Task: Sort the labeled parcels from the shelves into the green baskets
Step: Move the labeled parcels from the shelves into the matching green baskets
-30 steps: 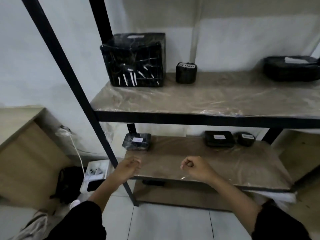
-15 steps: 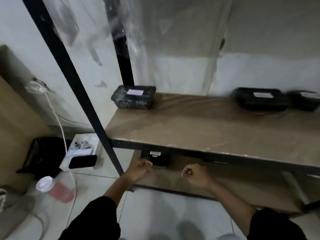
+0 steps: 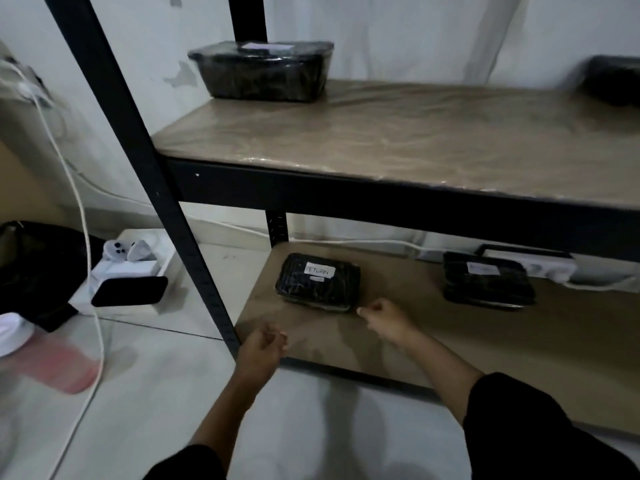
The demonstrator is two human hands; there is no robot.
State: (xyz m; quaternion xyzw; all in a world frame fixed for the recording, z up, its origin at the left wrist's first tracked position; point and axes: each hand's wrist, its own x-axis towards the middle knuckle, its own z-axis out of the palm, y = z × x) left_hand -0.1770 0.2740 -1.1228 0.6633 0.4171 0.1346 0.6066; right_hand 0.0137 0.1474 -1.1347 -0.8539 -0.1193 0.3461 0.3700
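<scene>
A black wrapped parcel with a white "RETURN" label (image 3: 317,282) lies on the bottom shelf (image 3: 433,327). My right hand (image 3: 384,318) is just in front of its right corner, fingers loosely curled, holding nothing. My left hand (image 3: 261,348) hovers at the shelf's front left corner beside the black post, fingers curled and empty. A second labeled black parcel (image 3: 486,280) lies further right on the same shelf. Another black parcel (image 3: 263,71) sits on the shelf above (image 3: 398,140), and one more (image 3: 614,79) is cut off at the far right. No green basket is in view.
A black upright post (image 3: 145,161) of the rack slants across the left. On the tiled floor at left are a white box with small items (image 3: 131,261), a black bag (image 3: 31,268), a white cable (image 3: 83,237) and a pink-and-white bottle (image 3: 41,358). A power strip (image 3: 547,268) lies behind the bottom shelf.
The view has dropped from the upper shelves to the bottom shelf. Both hands have moved forward and down toward the RETURN parcel, staying empty.
</scene>
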